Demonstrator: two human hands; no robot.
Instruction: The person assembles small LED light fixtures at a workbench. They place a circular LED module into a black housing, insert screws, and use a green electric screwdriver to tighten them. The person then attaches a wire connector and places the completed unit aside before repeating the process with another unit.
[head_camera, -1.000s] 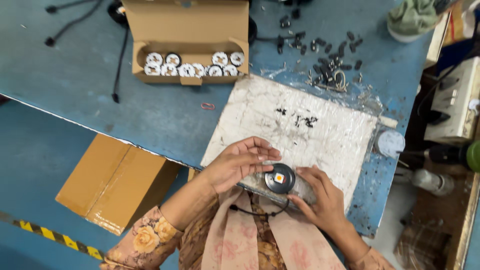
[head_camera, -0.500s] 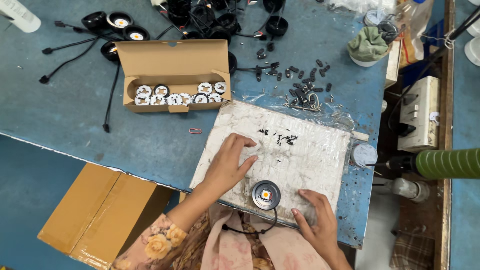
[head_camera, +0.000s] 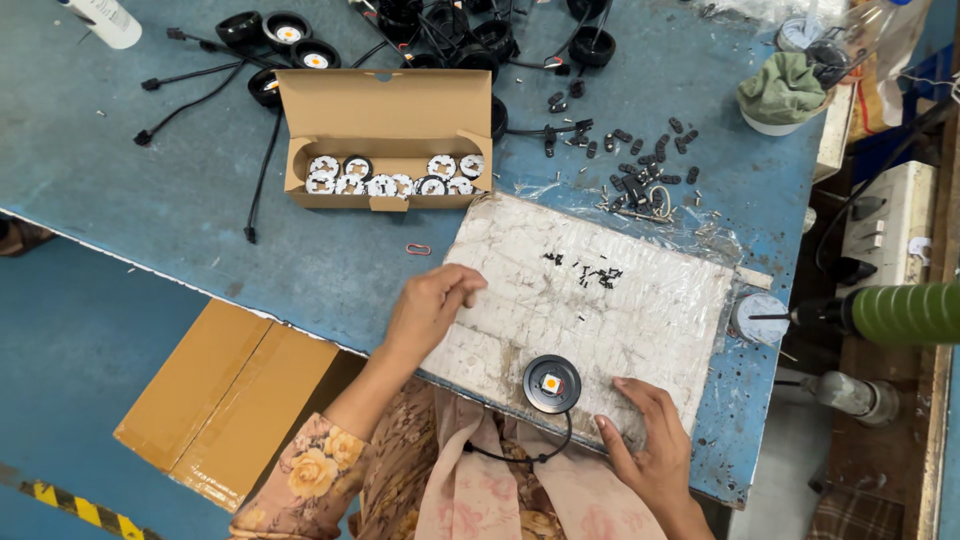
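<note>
A round black lamp unit (head_camera: 551, 383) with a small orange square in its middle lies on the near edge of a white worn pad (head_camera: 590, 300), its black cable hanging off the table. My left hand (head_camera: 430, 305) rests with curled fingers on the pad's left edge and holds nothing. At the pad's near edge my right hand (head_camera: 645, 435) lies flat, fingers apart, just right of the lamp unit without touching it. A few small black screws (head_camera: 590, 272) lie scattered on the pad.
An open cardboard box (head_camera: 385, 135) with round white-and-black parts stands behind the pad. Black lamp housings with cables (head_camera: 290, 45) and small black clips (head_camera: 640, 180) lie at the back. A green-handled tool (head_camera: 900, 312) sticks in from the right. A cardboard carton (head_camera: 225, 395) sits on the floor.
Both hands have let go of the lamp unit, which now lies on the pad. My left hand moved to the pad's left edge and the view shifted toward the table's back.
</note>
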